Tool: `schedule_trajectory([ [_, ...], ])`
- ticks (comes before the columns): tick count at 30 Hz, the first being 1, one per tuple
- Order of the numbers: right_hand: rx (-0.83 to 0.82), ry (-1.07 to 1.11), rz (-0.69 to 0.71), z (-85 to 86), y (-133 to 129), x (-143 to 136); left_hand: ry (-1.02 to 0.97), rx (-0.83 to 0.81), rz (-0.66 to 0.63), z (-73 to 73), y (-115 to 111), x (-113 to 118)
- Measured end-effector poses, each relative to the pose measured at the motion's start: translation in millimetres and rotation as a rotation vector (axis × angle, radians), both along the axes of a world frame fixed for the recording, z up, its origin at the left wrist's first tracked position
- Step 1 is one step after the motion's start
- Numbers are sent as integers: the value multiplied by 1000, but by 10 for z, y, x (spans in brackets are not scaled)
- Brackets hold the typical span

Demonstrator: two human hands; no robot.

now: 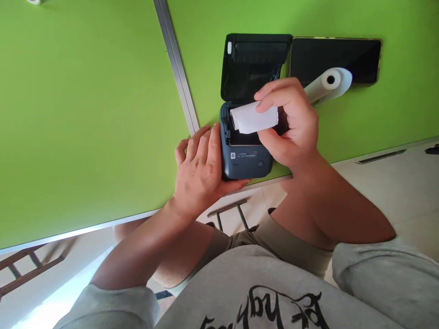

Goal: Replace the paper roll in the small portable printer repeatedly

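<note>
A small dark blue label printer [245, 162] sits near the table's front edge, its black lid [255, 68] swung up and back. My left hand [200, 169] rests against the printer's left side, fingers along the case and thumb at its front edge. Between the thumb and fingers of my right hand [291, 119] is a piece of white paper [255, 119], flattened or rolled, over the open compartment. Whether the paper touches the inside of the printer I cannot tell. Behind my right hand, a white paper roll [325, 84] with a dark core hole lies partly on a phone.
The black phone [356, 57] lies right of the lid. A metal strip [178, 68] divides the green tabletop [85, 114]. A small white object [34, 2] shows at the top left edge. Below are my legs and wooden stool or chair parts [30, 265].
</note>
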State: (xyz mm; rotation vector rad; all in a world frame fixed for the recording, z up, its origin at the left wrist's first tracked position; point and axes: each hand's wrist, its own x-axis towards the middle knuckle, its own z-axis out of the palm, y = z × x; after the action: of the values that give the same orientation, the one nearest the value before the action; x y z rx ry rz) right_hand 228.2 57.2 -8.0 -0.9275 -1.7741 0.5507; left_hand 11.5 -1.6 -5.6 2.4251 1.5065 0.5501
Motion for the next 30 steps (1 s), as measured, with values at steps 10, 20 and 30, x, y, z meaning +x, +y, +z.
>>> schedule_trajectory([
  [10, -16, -67, 8, -24, 32, 9, -15, 1, 6, -4, -8, 1],
  [20, 22, -102, 169, 62, -5, 12, -16, -13, -44, 87, -34, -9],
  [30, 69, 155, -23, -10, 3, -18, -8, -12, -88, 95, -32, -15],
])
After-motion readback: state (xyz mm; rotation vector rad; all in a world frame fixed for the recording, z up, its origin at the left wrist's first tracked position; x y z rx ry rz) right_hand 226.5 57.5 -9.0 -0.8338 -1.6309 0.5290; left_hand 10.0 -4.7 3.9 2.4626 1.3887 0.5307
